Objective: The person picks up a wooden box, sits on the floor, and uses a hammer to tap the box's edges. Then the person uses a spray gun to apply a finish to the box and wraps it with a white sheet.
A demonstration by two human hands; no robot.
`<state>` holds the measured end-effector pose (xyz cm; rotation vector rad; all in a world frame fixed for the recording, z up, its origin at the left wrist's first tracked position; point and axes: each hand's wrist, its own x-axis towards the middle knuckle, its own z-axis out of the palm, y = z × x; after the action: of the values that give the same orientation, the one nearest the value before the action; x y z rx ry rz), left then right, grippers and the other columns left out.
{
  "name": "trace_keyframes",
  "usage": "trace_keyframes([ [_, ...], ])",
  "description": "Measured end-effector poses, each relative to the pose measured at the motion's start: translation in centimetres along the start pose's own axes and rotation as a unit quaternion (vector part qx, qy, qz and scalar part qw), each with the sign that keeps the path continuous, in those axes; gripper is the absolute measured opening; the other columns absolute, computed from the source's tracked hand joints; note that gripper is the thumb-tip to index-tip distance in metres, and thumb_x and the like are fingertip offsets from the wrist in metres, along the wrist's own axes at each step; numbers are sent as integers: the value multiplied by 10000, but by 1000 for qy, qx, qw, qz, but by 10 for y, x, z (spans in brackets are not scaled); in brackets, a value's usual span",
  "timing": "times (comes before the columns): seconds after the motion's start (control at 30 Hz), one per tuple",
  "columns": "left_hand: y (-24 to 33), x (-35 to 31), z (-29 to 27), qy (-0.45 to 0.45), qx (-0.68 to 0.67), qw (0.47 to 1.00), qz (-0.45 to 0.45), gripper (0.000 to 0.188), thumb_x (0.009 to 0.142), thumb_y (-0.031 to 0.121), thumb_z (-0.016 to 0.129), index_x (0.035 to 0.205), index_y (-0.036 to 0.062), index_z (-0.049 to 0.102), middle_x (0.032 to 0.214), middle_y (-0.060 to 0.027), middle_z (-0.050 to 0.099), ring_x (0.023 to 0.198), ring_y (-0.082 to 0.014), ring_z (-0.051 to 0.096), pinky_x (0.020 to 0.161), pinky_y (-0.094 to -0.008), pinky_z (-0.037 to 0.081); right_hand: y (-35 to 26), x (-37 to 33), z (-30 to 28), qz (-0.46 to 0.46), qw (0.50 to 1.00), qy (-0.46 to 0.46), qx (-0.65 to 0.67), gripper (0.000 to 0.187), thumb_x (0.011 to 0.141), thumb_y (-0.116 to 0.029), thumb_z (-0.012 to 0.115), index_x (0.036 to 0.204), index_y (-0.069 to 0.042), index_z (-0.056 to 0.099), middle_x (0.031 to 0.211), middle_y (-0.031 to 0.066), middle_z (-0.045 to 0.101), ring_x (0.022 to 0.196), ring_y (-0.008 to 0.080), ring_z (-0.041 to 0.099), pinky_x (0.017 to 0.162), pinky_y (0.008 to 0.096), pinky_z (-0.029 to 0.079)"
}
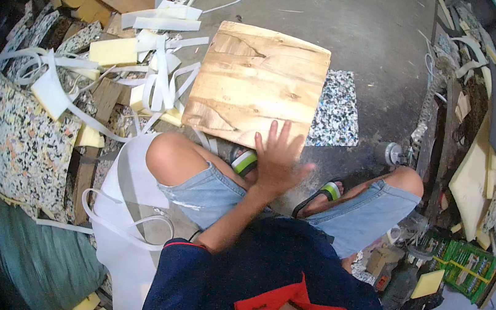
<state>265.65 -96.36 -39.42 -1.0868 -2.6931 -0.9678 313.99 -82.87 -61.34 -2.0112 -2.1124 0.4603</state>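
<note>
A square wooden board (257, 82) with pale, streaked grain lies in front of my knees. My left hand (279, 156) is over its near right edge, fingers spread and pointing away from me. The fingertips overlap the board's surface; whether they press on it or hover just above I cannot tell. The thumb is slightly smeared by motion. A speckled foam sheet (341, 111) in white, blue and black shows from under the board's right side. My right hand is out of sight.
White foam strips (162, 73) and yellow foam pieces (113, 52) are heaped at the left, beside a large speckled foam block (33, 141). More foam offcuts (475, 173) line the right. A small metal wheel-like part (389, 154) and a green package (463, 268) sit nearby.
</note>
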Motion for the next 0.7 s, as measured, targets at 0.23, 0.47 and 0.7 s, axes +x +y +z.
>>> trace_keyframes([
  [0.23,-144,60,-95,155,-19,946,-284,682,834,418,721,1273,-80,566,1286,-303,577,1243,-440,514,1070,-490,387,-78,164,-124,-10,982,178,-54,383,956,-339,588,921,38,649,816,277,650,800,490,611,697,533,476],
  [0.47,-194,93,-106,-80,82,917,-382,752,863,608,589,1094,-105,660,1123,-351,642,1108,-470,613,976,-486,468,-367,146,-215,-309,896,159,276,231,951,-108,601,1140,-3,683,1106,136,702,1005,220,654,912,338,498],
  [0.7,-45,78,-129,-121,23,972,-201,586,890,501,624,1051,-59,688,758,-231,695,786,-427,688,756,-467,525,-467,63,-150,-355,892,-93,263,461,933,-285,643,1253,46,609,1300,291,588,1234,432,559,1054,428,430],
])
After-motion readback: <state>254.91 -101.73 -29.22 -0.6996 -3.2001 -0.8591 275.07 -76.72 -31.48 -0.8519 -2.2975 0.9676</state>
